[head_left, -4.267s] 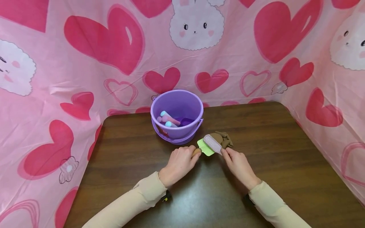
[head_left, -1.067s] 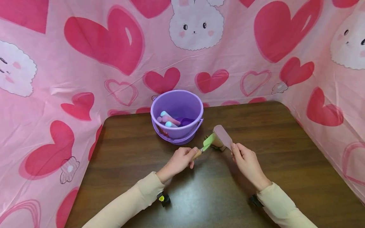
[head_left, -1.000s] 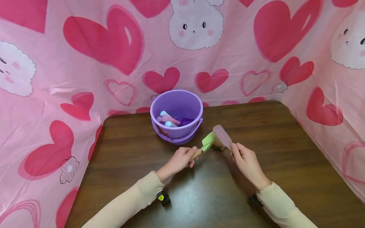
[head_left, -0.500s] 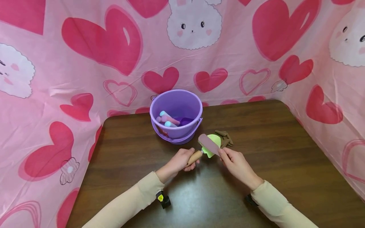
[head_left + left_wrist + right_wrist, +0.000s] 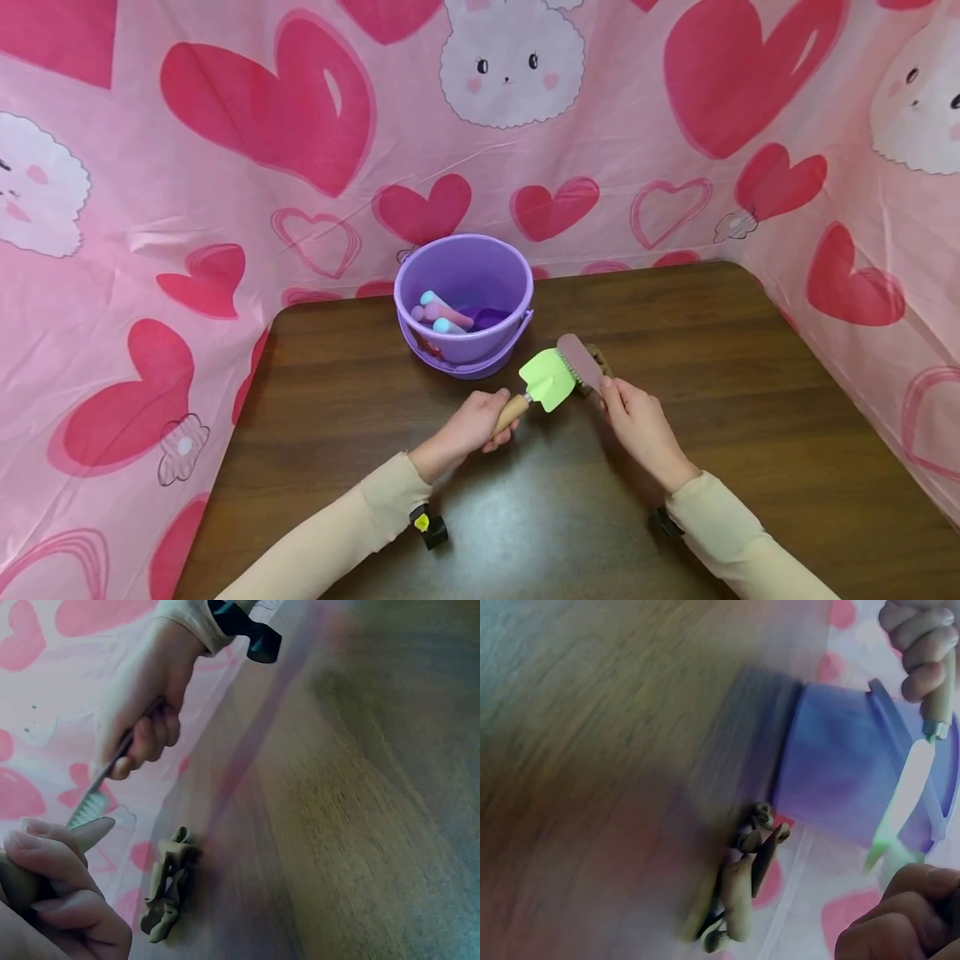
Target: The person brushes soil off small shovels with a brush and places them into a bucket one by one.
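My left hand (image 5: 476,421) grips the wooden handle of a small trowel with a light green blade (image 5: 543,379). My right hand (image 5: 641,421) pinches the handle of a dusty-pink brush (image 5: 579,358), whose bristles meet the blade's right edge in the head view. Just behind the brush, a small heap of brown clay-like pieces (image 5: 739,896) lies on the table, mostly hidden from the head camera. Seen from the left wrist, the brush's pale bristles (image 5: 90,806) show below the right hand, and the heap sits apart from both hands.
A purple bucket (image 5: 491,346) stands behind the hands near the back edge of the dark wooden table (image 5: 337,375). Inside it lie several pink and light-blue rods (image 5: 448,313) and something dark purple. Pink heart-printed cloth (image 5: 637,100) walls the table in.
The brush, bristles up at first, now faces the trowel. Within the last half second it has shifted from over the blade to its right edge. The blade has also turned and moved slightly left.
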### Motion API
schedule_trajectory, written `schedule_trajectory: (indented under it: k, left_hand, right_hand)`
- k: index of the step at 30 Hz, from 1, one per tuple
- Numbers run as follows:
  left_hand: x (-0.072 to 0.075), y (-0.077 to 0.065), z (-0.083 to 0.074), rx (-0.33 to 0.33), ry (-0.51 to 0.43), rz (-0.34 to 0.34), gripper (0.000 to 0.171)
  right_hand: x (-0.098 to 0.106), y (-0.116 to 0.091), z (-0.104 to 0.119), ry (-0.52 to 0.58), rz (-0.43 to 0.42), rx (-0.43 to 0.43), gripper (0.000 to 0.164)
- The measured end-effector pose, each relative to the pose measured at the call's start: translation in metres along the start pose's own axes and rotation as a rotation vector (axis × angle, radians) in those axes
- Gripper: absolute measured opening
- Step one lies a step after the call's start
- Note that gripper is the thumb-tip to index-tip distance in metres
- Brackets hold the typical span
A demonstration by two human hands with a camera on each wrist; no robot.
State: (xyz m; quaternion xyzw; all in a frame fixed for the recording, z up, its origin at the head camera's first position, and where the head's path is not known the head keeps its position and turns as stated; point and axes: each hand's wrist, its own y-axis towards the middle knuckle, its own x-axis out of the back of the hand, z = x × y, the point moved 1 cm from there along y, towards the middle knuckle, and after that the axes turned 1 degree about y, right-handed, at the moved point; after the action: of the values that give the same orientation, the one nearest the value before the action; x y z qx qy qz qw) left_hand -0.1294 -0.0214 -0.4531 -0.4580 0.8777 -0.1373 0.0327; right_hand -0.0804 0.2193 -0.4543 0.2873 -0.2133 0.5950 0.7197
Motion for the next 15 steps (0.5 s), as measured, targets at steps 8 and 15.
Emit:
schedule_trajectory:
  k: [8, 15]
  left_hand:
    - [-0.004, -0.001, -0.001, 0.008, 0.039, 0.025, 0.059]
    - [0.000, -0.004, -0.004, 0.034, 0.021, 0.029, 0.057]
  right_hand:
    - [-0.005, -0.005, 0.011, 0.072, 0.128, 0.057, 0.037]
    - [0.001, 0.002, -0.004, -0.031, 0.006, -0.040, 0.045]
